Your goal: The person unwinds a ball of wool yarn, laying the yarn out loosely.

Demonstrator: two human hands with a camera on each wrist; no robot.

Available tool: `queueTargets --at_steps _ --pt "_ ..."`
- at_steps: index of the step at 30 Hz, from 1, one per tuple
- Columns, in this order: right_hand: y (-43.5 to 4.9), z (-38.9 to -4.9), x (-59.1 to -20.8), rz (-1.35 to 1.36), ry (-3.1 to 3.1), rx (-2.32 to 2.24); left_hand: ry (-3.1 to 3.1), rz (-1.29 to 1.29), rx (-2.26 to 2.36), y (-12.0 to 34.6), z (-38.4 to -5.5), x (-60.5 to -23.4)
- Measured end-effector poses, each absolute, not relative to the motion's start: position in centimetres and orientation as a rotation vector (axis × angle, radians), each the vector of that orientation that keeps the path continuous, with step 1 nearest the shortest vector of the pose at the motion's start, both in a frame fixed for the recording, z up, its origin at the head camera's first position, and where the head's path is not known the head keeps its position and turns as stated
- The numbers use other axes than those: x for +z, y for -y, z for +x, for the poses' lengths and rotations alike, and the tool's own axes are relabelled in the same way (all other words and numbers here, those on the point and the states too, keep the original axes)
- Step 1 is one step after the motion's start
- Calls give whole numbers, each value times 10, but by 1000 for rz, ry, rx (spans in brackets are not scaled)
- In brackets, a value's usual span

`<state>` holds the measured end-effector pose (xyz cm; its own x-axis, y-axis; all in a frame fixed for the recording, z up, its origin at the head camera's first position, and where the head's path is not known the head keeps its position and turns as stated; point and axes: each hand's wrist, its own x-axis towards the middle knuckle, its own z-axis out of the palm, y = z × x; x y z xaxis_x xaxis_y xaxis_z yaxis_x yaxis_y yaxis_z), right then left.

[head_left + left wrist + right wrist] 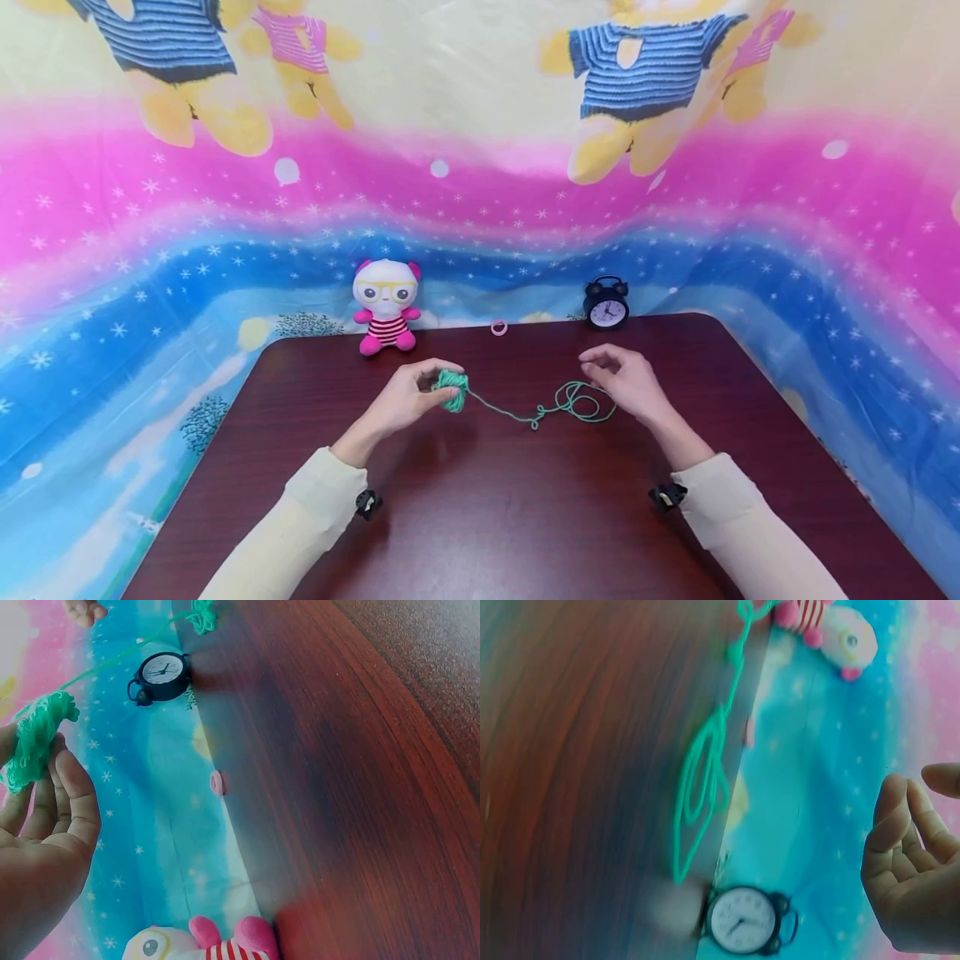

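Observation:
A small bundle of green yarn point(452, 390) is pinched between the thumb and fingers of my left hand point(408, 398), raised over the dark table. From it a single strand point(112, 661) runs off to the right. That strand leads to loose loops of the same yarn point(581, 403) lying on the tabletop. My right hand point(626, 382) hovers just beyond these loops with nothing in its grasp. In the right wrist view its fingers point(891, 825) are loosely bent, with a gap to the thumb. The loops point(701, 780) appear there apart from the hand.
At the table's point(480, 517) back edge sits a pink and white panda plush point(387, 308) in glasses. A black alarm clock point(606, 304) stands at the back right, and a small pink ring point(499, 328) lies between them. A printed cloth point(480, 192) hangs behind.

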<state>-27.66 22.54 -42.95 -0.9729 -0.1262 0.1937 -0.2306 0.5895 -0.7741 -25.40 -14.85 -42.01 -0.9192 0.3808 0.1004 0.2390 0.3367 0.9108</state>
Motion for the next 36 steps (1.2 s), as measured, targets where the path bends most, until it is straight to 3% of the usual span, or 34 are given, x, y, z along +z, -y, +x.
queueTargets --at_steps 12,36 --pt "-174 -266 -430 595 2711 1448 -2438 557 1653 145 -254 -418" --pt "-117 -253 -440 867 2729 1405 -2406 614 1611 140 -252 -417"
